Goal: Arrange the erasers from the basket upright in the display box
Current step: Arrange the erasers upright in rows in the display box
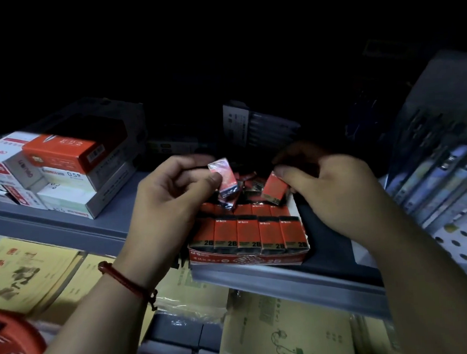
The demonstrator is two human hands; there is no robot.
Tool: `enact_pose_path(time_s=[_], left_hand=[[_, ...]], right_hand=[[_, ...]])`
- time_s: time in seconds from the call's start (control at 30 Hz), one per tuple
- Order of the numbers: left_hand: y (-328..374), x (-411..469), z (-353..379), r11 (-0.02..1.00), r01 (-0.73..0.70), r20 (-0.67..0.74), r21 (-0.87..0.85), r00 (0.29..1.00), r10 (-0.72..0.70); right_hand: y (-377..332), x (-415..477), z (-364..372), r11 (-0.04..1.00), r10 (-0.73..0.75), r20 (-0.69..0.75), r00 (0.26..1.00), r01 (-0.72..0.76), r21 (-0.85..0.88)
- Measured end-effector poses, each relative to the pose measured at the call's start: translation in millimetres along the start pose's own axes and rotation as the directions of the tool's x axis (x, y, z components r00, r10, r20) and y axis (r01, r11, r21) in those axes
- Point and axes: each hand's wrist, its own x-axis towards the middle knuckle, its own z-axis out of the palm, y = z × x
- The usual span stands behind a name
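- In the left hand [170, 191]: one shiny wrapped eraser [225, 181], pinched between the thumb and curled fingers, tilted, up above the back of the display box [248, 258].
- In the right hand [323, 196]: a second red eraser [274, 187], gripped by thumb and fingertips, leaning, just over the back right corner of the box.
- Down in the box: a full front row of 2B erasers [248, 234], standing up side by side, with a second row [256, 209] close behind.
- Behind those rows: a small heap of loose erasers [247, 182], in the dark and hard to make out. No clear sight of the basket.
- Step in hand, most likely: filling the back part of the box, with two erasers up in the air and ready to go down.
- Next: turn each eraser straight up, label to the front, and slide it into a free gap behind the second row. Needs a gentle push, so as not to knock over the standing ones.
- Well along with the job, by the look of it; loose heap not yet sorted.
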Motion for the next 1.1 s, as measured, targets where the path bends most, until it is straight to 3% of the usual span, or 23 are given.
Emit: enact_pose_path(time_s=[0.23, 0.37, 0.57, 0.7, 0.77, 0.87, 1.0, 1.1], left_hand=[[15.8, 0.2, 10.6, 0.974, -0.088, 0.065, 0.209, 0.995, 0.076], [15.9, 2.0, 17.9, 0.943, -0.083, 0.182, 0.323, 0.983, 0.024], [13.6, 1.9, 20.3, 0.686, -0.281, 0.284, 0.671, 0.952, 0.112], [18.0, -0.2, 21.1, 0.472, -0.399, 0.377, 0.787, 0.915, 0.144], [16.9, 0.1, 21.5, 0.433, -0.427, 0.406, 0.793, 0.902, 0.146], [14.9, 0.0, 21.8, 0.484, -0.407, 0.384, 0.775, 0.911, 0.15], [9.4, -0.5, 20.1, 0.753, -0.295, 0.263, 0.589, 0.95, 0.166], [7.7, -0.1, 18.9, 0.852, -0.219, 0.222, 0.476, 0.967, 0.125]], right_hand=[[8.8, 3.4, 3.6, 0.988, -0.095, 0.15, 0.984, 0.112, -0.108], [10.8, 4.7, 4.9, 0.982, -0.099, 0.151, 0.984, 0.121, -0.144], [9.6, 1.4, 5.1, 0.959, -0.117, 0.141, 0.983, 0.149, -0.242], [11.1, 2.8, 6.3, 0.959, -0.111, 0.143, 0.983, 0.144, -0.246], [11.7, 3.4, 6.3, 0.962, -0.111, 0.143, 0.983, 0.143, -0.233], [12.0, 3.0, 6.9, 0.964, -0.108, 0.146, 0.983, 0.14, -0.226], [11.5, 2.5, 5.5, 0.967, -0.114, 0.151, 0.982, 0.144, -0.212], [11.6, 1.4, 4.4, 0.965, -0.123, 0.146, 0.982, 0.153, -0.213]])
